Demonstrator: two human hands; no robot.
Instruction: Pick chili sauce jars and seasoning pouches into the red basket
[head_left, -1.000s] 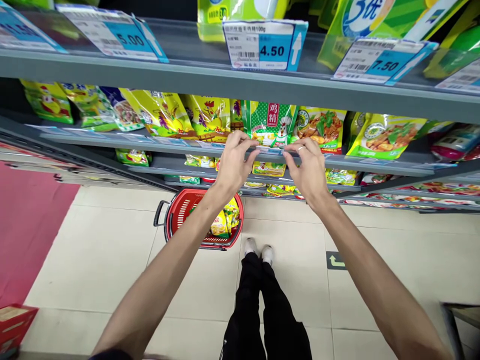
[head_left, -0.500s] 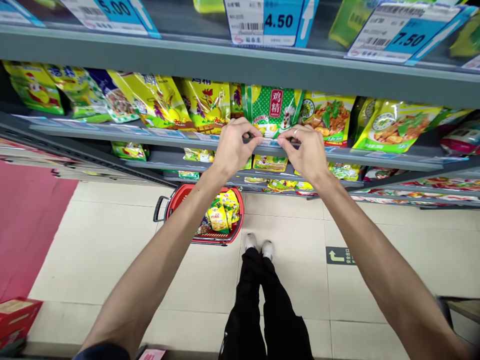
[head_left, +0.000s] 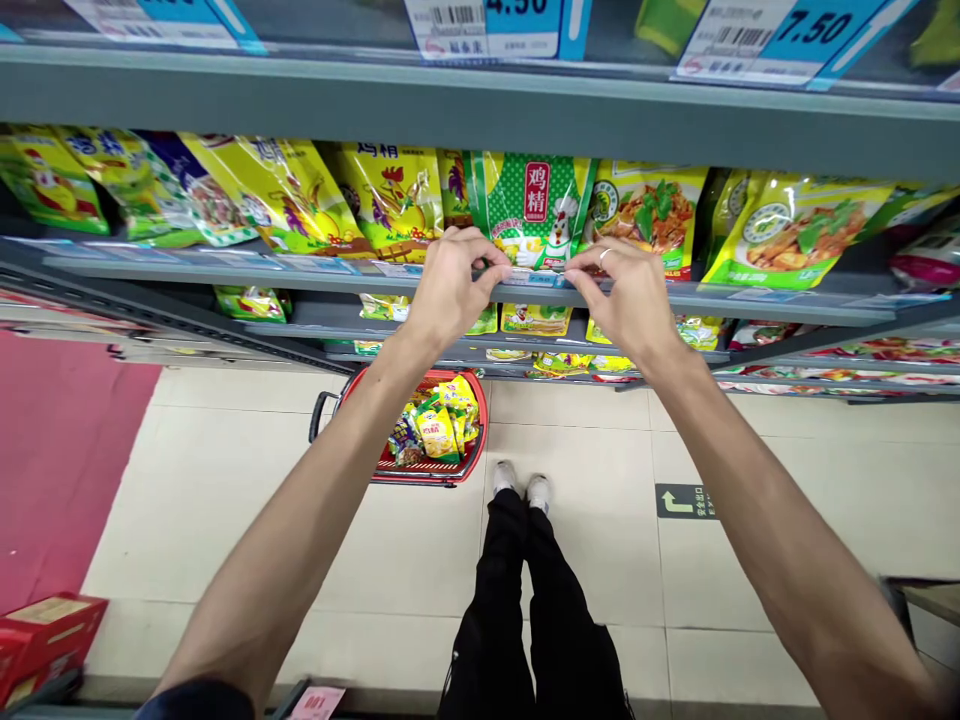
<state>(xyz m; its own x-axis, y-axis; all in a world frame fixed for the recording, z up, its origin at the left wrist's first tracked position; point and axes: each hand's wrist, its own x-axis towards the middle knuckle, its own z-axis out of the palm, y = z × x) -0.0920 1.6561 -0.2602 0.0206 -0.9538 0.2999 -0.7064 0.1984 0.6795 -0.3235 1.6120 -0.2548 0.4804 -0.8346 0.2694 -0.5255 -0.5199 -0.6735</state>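
Note:
At the shelf's front edge, a small price label (head_left: 536,279) sits below a green dotted bag (head_left: 529,210) with a chicken picture. My left hand (head_left: 459,285) is at the label's left end, thumb and forefinger pinched together; what lies between them is too small to make out. At its right end is my right hand (head_left: 628,295), a ring on one finger, thumb and forefinger bent close to the label's edge. Whether those fingertips grip anything is unclear. Yellow bags (head_left: 394,200) stand left of the green one, and a bag with a food picture (head_left: 649,215) stands right.
A red basket (head_left: 480,440) holding several packets stands on the floor below my left forearm. Above, a shelf edge (head_left: 480,105) carries larger price labels. Lower shelves hold more packets. A red box (head_left: 49,640) is at the lower left.
The view has shifted slightly. My hands have moved a little apart along the label, the right one to the right, and more of the label shows between them.

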